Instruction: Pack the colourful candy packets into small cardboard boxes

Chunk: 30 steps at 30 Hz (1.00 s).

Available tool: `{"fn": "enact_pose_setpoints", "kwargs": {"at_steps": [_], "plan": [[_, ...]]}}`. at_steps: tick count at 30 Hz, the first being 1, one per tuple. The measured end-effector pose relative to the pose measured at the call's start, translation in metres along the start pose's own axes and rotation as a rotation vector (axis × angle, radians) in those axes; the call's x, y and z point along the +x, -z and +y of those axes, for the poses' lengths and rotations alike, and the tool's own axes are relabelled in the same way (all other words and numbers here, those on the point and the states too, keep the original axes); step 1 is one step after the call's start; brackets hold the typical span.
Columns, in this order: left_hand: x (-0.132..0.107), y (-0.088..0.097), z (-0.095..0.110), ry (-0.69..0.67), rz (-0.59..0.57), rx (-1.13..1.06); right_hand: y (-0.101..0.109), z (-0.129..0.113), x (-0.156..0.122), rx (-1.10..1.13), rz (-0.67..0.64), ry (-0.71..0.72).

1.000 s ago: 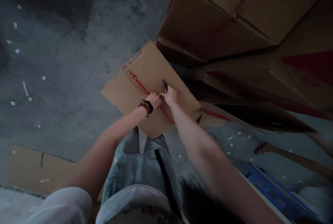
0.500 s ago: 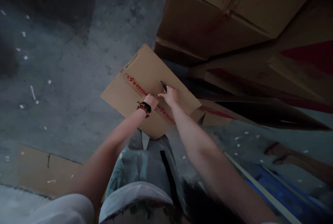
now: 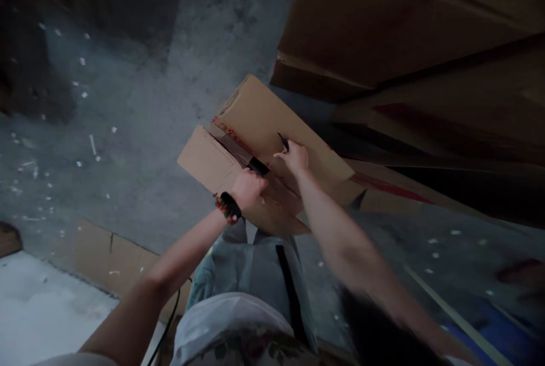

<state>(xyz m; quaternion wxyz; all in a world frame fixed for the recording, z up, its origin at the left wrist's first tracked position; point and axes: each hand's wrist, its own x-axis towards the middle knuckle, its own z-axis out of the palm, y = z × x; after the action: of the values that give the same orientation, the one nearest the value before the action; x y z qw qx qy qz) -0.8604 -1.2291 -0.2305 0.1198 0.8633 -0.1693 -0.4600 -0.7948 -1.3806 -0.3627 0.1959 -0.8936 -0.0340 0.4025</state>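
A brown cardboard box (image 3: 272,110) with torn red-printed tape (image 3: 234,138) along its seam lies in front of my legs. My left hand (image 3: 250,187) is closed on the near flap (image 3: 208,156), which is lifted along the seam. Through the gap show stacked, ridged dark edges (image 3: 236,149) and a black piece (image 3: 259,166); what they belong to is unclear. My right hand (image 3: 294,157) rests over the far flap, with a small dark cutter (image 3: 283,140) in its fingers, pointing away from me.
Large cardboard boxes (image 3: 361,31) stand close by at the upper right. A flat cardboard sheet (image 3: 96,249) lies on the concrete floor (image 3: 140,110) at the lower left, among white scraps. Something blue (image 3: 489,326) is at the lower right.
My left hand has pulled the near flap up and toward me, and the taped seam has come apart, baring the contents. The right hand still holds the cutter. The view has shifted.
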Motion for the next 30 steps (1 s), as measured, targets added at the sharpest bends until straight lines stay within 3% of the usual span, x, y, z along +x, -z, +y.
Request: {"fn": "enact_pose_setpoints", "kwargs": {"at_steps": [3, 6, 8, 10, 12, 16, 21, 25, 30], "plan": [[-0.017, 0.002, 0.001, -0.035, 0.084, -0.021, -0.004, -0.016, -0.015, -0.038, 0.024, 0.025], [-0.010, 0.005, -0.003, 0.020, 0.038, -0.029, -0.009, -0.049, -0.029, -0.086, 0.031, 0.177], [-0.008, 0.006, -0.006, 0.036, 0.067, -0.039, -0.011, -0.072, -0.030, -0.102, 0.020, 0.271], [-0.014, 0.003, -0.008, 0.027, 0.109, -0.067, -0.008, -0.091, -0.024, -0.042, 0.004, 0.269], [-0.027, -0.005, -0.007, 0.028, 0.126, -0.110, 0.001, -0.107, -0.017, 0.113, -0.109, 0.227], [-0.056, -0.028, -0.001, 0.073, 0.118, -0.173, 0.020, -0.140, -0.016, 0.345, -0.518, 0.245], [-0.075, -0.050, 0.003, 0.136, 0.101, -0.264, 0.027, -0.190, -0.028, 0.332, -0.742, 0.391], [-0.073, -0.054, -0.004, 0.145, 0.122, -0.305, 0.022, -0.230, -0.027, 0.107, -0.713, 0.632], [-0.063, -0.058, -0.011, 0.157, 0.188, -0.326, -0.004, -0.253, -0.027, 0.022, -0.631, 0.571]]}}
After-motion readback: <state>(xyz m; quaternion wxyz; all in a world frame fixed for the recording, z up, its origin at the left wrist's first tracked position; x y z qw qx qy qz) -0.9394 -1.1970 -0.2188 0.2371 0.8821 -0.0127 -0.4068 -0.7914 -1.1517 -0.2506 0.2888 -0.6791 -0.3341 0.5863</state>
